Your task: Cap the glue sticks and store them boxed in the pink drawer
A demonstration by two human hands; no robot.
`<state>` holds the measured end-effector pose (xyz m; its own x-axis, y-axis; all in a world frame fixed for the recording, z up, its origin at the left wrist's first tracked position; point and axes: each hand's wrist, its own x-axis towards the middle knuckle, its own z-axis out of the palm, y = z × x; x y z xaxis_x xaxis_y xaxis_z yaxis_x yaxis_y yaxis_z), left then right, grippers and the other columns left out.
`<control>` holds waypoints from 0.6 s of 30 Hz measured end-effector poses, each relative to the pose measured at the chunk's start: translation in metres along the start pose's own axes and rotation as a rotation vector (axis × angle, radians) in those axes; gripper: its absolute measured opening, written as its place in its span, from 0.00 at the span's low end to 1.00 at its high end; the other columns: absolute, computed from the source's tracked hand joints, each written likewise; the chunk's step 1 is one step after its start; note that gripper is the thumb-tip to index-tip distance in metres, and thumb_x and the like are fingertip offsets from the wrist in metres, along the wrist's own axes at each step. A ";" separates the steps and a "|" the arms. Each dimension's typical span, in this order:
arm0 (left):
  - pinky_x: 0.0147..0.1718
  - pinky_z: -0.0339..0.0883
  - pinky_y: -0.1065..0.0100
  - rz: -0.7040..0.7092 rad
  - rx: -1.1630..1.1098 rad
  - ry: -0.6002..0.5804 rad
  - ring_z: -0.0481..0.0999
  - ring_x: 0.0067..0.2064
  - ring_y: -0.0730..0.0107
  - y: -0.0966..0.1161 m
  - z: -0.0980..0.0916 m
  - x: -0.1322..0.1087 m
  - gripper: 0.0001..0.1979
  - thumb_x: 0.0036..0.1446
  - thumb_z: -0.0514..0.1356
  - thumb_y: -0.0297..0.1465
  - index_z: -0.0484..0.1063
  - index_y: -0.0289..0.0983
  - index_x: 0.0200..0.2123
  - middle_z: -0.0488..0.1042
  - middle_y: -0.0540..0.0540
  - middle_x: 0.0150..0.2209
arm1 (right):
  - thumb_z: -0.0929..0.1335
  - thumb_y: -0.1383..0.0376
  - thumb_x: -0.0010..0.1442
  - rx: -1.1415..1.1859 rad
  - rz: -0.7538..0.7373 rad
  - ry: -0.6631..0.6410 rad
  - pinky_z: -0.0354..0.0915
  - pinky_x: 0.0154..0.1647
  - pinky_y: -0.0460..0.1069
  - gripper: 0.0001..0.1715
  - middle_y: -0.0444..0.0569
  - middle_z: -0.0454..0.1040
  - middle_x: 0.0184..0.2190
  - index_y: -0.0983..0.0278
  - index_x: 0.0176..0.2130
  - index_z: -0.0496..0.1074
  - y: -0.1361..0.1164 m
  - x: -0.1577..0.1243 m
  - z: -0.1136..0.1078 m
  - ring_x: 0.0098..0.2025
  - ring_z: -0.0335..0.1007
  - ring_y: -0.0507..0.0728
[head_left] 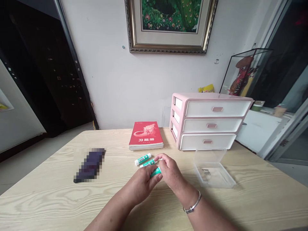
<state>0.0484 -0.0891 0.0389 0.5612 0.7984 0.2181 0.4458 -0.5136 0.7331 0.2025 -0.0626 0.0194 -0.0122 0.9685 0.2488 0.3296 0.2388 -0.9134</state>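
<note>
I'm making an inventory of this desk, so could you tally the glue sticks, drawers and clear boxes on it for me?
Glue sticks: 3, counting the one in the left hand
Drawers: 3, all in one unit
Clear boxes: 1, with its lid open
Total: 7

The single head-worn view looks forward and down from above and behind the fingers [165, 156], fairly near, its wide field taking in the table [57, 202] around them and the wall [108, 80] beyond them.
</note>
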 end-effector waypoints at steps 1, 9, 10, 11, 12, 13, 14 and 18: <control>0.36 0.64 0.70 -0.004 -0.042 -0.018 0.72 0.36 0.67 0.001 -0.002 0.000 0.19 0.66 0.50 0.44 0.72 0.37 0.41 0.76 0.47 0.35 | 0.58 0.69 0.53 -0.005 -0.024 -0.001 0.53 0.22 0.44 0.15 0.38 0.60 0.17 0.63 0.33 0.72 0.000 0.000 0.000 0.20 0.55 0.50; 0.12 0.52 0.76 -0.254 -0.314 -0.182 0.58 0.15 0.79 -0.005 -0.008 -0.001 0.26 0.61 0.50 0.54 0.70 0.36 0.42 0.57 0.56 0.21 | 0.58 0.69 0.55 0.016 -0.130 -0.026 0.53 0.21 0.44 0.14 0.37 0.58 0.16 0.63 0.33 0.70 0.001 -0.004 0.000 0.19 0.54 0.50; 0.11 0.53 0.77 -0.259 -0.361 -0.186 0.58 0.16 0.80 -0.006 -0.007 -0.001 0.26 0.60 0.51 0.53 0.70 0.36 0.41 0.57 0.56 0.21 | 0.58 0.69 0.55 0.036 -0.125 -0.039 0.53 0.21 0.43 0.13 0.37 0.58 0.16 0.63 0.33 0.70 0.000 -0.005 0.001 0.19 0.55 0.50; 0.11 0.54 0.77 -0.263 -0.409 -0.189 0.57 0.16 0.80 -0.007 -0.006 -0.001 0.25 0.60 0.53 0.53 0.69 0.36 0.39 0.57 0.56 0.22 | 0.58 0.69 0.56 0.059 -0.118 -0.053 0.54 0.20 0.43 0.13 0.37 0.59 0.16 0.63 0.34 0.70 0.000 -0.006 0.001 0.19 0.55 0.49; 0.11 0.56 0.77 -0.268 -0.457 -0.190 0.57 0.16 0.81 -0.009 -0.005 0.000 0.24 0.59 0.54 0.53 0.68 0.36 0.38 0.58 0.56 0.22 | 0.58 0.69 0.56 0.085 -0.112 -0.069 0.54 0.20 0.43 0.13 0.37 0.59 0.16 0.63 0.34 0.69 0.000 -0.007 0.002 0.18 0.56 0.49; 0.11 0.57 0.77 -0.272 -0.506 -0.189 0.56 0.17 0.81 -0.010 -0.005 -0.001 0.23 0.59 0.55 0.52 0.68 0.36 0.36 0.59 0.56 0.23 | 0.58 0.68 0.56 0.107 -0.110 -0.084 0.54 0.19 0.43 0.12 0.37 0.60 0.16 0.63 0.34 0.69 0.000 -0.008 0.001 0.18 0.57 0.49; 0.10 0.57 0.77 -0.276 -0.559 -0.195 0.55 0.17 0.82 -0.011 -0.005 -0.001 0.22 0.58 0.56 0.51 0.67 0.36 0.36 0.59 0.56 0.22 | 0.58 0.68 0.57 0.121 -0.117 -0.092 0.54 0.20 0.43 0.12 0.37 0.60 0.16 0.63 0.35 0.69 0.000 -0.008 -0.001 0.18 0.57 0.49; 0.10 0.53 0.77 -0.311 -0.788 -0.287 0.46 0.14 0.84 -0.015 -0.013 -0.004 0.21 0.60 0.56 0.50 0.68 0.35 0.40 0.56 0.59 0.19 | 0.58 0.66 0.58 0.114 -0.166 0.146 0.53 0.19 0.44 0.11 0.37 0.57 0.15 0.62 0.32 0.67 0.002 -0.001 -0.022 0.18 0.55 0.50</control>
<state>0.0303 -0.0809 0.0356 0.6950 0.7018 -0.1562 0.0575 0.1624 0.9851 0.2237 -0.0649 0.0241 0.0824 0.8967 0.4349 0.2259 0.4082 -0.8845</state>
